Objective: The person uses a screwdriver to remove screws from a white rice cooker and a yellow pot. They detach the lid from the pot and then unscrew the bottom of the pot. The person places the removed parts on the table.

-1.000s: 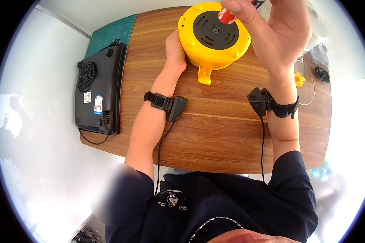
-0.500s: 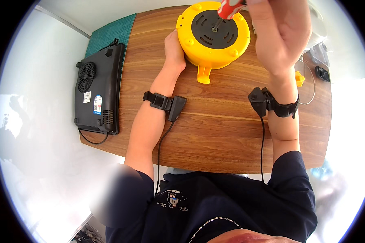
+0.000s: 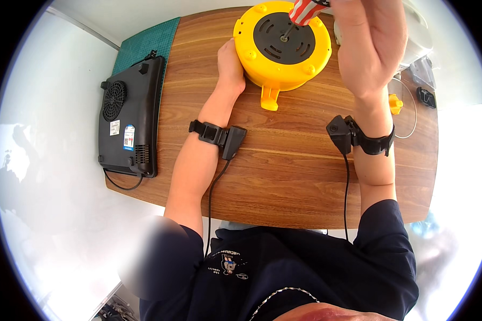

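Observation:
A yellow round appliance housing [image 3: 278,70] lies upside down at the far middle of the table, its small feet and slotted black centre disc [image 3: 268,38] facing up. Its yellow handle bracket points toward me. My left hand [image 3: 231,65] grips the housing's left side, with some fingertips hidden against it. My right hand [image 3: 370,51], partly cut off by the upper edge, is closed on a screwdriver [image 3: 307,9] with a red-and-white striped handle. The screwdriver stands tilted, its shaft tip in the hole at the disc's centre.
At the left, a black flat appliance [image 3: 128,115] with a round vent rests partly on a green cutting mat [image 3: 144,43]. A small yellow part [image 3: 395,104], a pale cable and a black clip-like piece [image 3: 426,97] lie at the right. A white appliance [image 3: 419,45] stands behind my right hand.
The screwdriver handle has turned, showing different stripes, and my right hand has rotated slightly with it. My left hand and the housing have stayed almost still.

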{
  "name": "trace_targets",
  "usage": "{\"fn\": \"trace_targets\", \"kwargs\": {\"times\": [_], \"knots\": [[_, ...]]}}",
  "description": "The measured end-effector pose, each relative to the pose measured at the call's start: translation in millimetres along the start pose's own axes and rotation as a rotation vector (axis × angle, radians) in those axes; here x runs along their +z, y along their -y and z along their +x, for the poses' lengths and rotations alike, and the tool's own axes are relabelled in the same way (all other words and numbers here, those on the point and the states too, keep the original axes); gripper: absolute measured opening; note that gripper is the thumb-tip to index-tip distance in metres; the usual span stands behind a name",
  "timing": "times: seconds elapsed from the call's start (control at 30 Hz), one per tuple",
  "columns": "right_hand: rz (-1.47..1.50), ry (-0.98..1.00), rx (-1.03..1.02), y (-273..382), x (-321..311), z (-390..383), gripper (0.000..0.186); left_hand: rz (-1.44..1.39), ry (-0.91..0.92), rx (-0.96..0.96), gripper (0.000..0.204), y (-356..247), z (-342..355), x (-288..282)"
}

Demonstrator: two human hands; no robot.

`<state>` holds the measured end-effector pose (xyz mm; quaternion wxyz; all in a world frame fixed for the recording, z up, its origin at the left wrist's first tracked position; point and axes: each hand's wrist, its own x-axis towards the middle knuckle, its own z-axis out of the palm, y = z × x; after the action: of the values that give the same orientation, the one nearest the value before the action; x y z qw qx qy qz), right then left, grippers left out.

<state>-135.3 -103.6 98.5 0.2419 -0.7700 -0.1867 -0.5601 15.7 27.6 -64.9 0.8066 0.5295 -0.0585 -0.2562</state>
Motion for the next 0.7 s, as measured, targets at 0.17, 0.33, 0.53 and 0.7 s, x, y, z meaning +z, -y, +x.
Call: {"fn": "trace_targets", "kwargs": {"times": [0.17,0.33,0.53,0.7], "knots": [[0.098,-0.03,-0.183,-20,-9,3,0.031,0.008,0.02,-0.003,0.02,1,2,5],[0.1,-0.049,0.017,-13,1,-6,0.032,0.011,-0.006,-0.008,0.02,-2,0,-5],[-0.014,-0.006,-0.04,-15,-12,-4,0.032,0.008,0.018,-0.019,0.02,0,1,7],[0.247,-0.49,0.243,-4,55,6,0.035,0.018,0.019,-0.004,0.02,1,1,-3]]}}
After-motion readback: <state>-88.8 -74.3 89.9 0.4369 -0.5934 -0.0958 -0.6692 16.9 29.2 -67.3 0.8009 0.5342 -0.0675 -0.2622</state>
